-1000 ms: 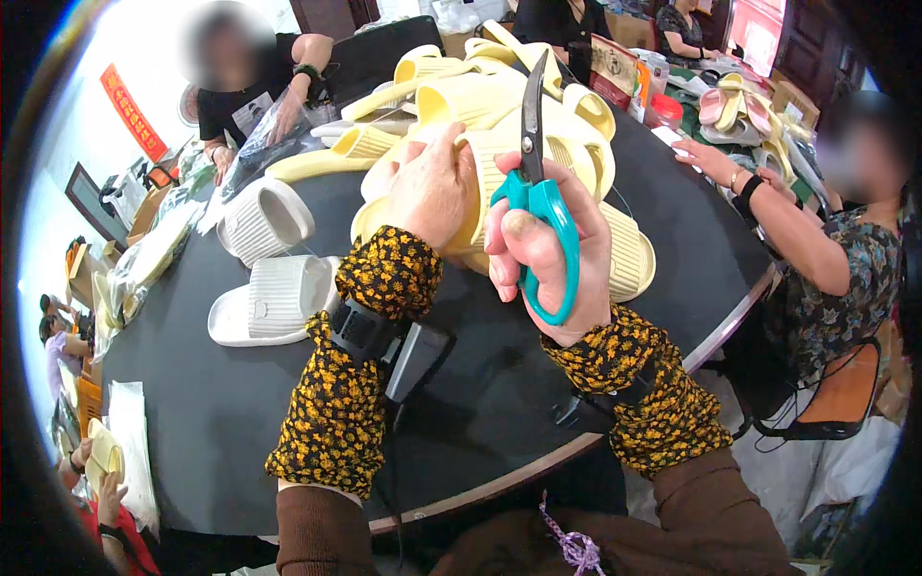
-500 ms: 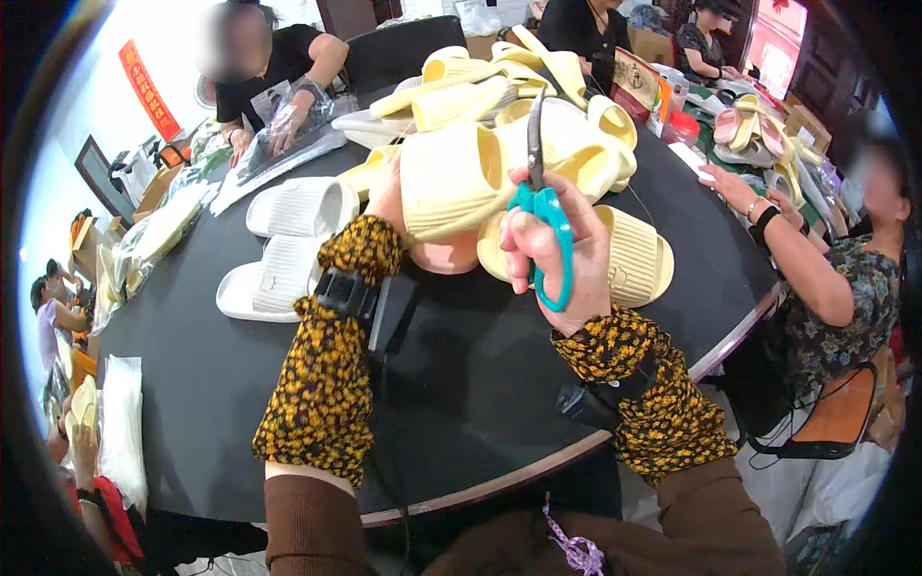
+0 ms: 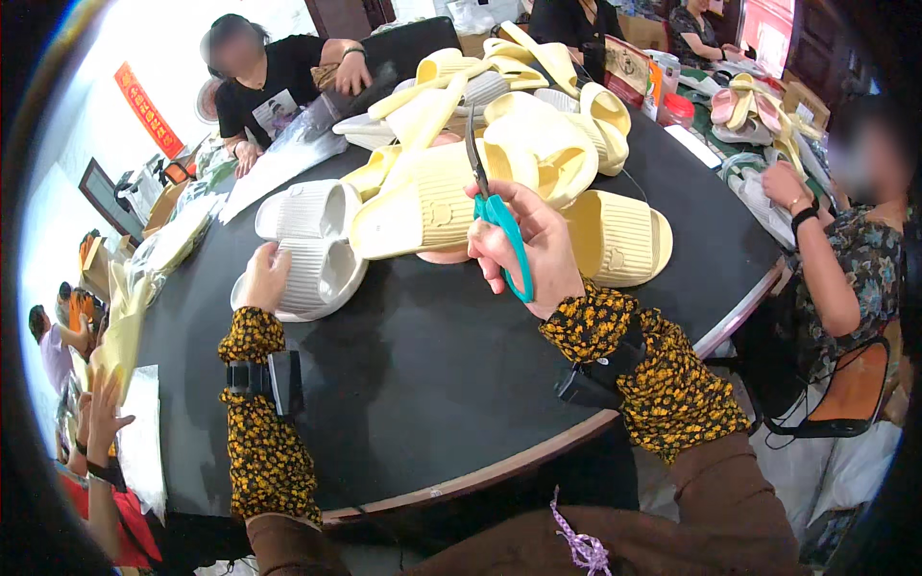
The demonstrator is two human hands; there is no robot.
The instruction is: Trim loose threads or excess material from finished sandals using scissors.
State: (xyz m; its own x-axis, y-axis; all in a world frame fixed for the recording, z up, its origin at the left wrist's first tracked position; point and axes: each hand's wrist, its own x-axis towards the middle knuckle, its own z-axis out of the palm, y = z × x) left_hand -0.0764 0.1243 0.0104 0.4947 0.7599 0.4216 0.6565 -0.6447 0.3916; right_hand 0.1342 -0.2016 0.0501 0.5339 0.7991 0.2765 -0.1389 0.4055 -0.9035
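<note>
My right hand point(image 3: 538, 240) is closed around teal-handled scissors point(image 3: 501, 235), their dark blades pointing up over the slipper pile. Behind those blades lies a pale yellow slipper point(image 3: 399, 219) with a ribbed strap, its toe region partly hidden by my hand. To the left, my left hand point(image 3: 264, 276) has its fingers closed on the near light grey slipper point(image 3: 312, 274); its fingertips are partly hidden. Just beyond sits a second light grey slipper point(image 3: 293, 209). Another yellow slipper point(image 3: 619, 240) rests right of my right hand.
A heap of yellow and grey slippers point(image 3: 552, 139) covers the far middle of the black table point(image 3: 403, 384). Co-workers sit across and at the right, near a red-lidded jar point(image 3: 678, 108). At the left edge, another person's hand point(image 3: 101, 413) is by yellow slippers and white plastic bags point(image 3: 142, 442).
My left hand has let go of the yellow slipper, now lower on the table, and moved left onto a grey slipper. My right hand with the scissors has shifted slightly left.
</note>
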